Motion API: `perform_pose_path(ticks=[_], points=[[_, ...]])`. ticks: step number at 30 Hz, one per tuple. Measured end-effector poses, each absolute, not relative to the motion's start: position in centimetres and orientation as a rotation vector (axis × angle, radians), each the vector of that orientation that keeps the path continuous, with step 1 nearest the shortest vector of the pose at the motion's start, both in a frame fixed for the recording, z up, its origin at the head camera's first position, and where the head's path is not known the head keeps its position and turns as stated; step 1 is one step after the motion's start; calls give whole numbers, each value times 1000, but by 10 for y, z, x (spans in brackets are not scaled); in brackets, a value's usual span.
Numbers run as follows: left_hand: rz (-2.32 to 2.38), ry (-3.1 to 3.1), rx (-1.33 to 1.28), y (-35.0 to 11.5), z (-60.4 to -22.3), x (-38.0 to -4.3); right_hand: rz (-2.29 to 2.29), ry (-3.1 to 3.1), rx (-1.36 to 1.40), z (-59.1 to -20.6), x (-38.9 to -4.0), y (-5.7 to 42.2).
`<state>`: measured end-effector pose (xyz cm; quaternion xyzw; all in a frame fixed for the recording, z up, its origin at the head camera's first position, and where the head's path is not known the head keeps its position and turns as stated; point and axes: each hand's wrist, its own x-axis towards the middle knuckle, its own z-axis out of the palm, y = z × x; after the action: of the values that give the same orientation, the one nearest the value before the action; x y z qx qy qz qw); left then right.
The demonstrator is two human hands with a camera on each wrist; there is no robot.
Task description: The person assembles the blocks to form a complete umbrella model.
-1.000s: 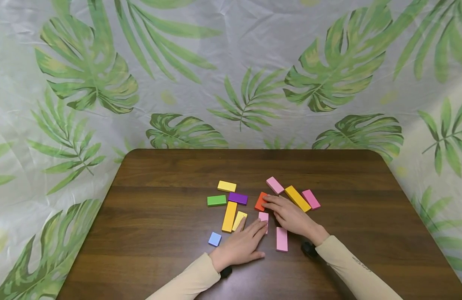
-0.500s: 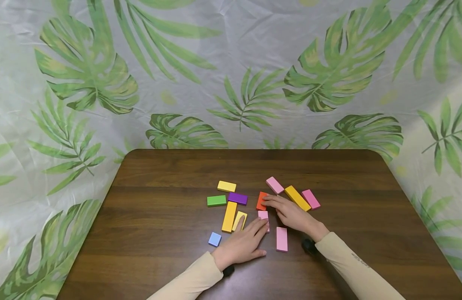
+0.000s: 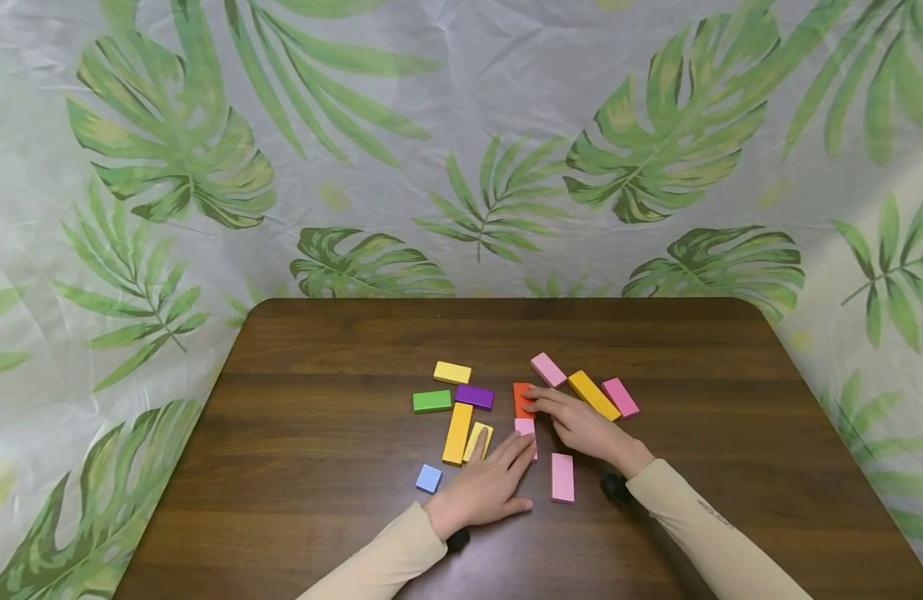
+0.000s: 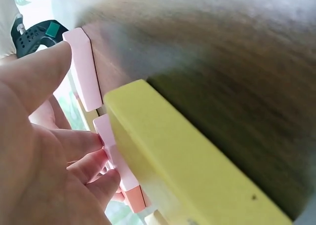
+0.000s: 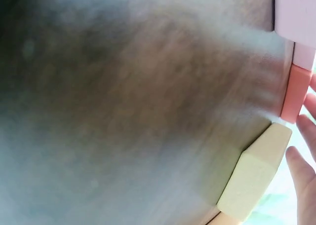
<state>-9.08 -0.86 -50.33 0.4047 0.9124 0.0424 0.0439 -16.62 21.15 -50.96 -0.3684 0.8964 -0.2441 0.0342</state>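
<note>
My left hand (image 3: pixel 486 483) lies over the table, its fingertips touching a pink block (image 3: pixel 525 426). One of its outer fingers extends over a small pale yellow block (image 3: pixel 472 450), which looms large in the left wrist view. Fingertips of my right hand (image 3: pixel 585 425) touch the right side of a red block (image 3: pixel 520 402). The red block and the pink block stand end to end in one line, seemingly in contact in the left wrist view. Another pink block (image 3: pixel 562 477) lies apart between the hands, nearer the body. Fingers partly cover the pink, red and pale yellow blocks.
Left of the hands lie an orange-yellow bar (image 3: pixel 457 433), a purple block (image 3: pixel 475 397), a green block (image 3: pixel 431 402), a yellow block (image 3: pixel 452 372) and a blue cube (image 3: pixel 429 478). Behind the right hand are two pink blocks and an amber bar (image 3: pixel 593 395). The table (image 3: pixel 319 467) is brown.
The pink block under my left fingers has slid slightly away from the body, up to the red block. The red block has turned straighter. Both hands have barely shifted.
</note>
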Motion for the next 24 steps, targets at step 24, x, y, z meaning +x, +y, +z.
perform_pose_path(ticks=[24], points=[[163, 2674, 1461, -8, -502, -81, -717, 2726, -1151, -503, -152, 214]])
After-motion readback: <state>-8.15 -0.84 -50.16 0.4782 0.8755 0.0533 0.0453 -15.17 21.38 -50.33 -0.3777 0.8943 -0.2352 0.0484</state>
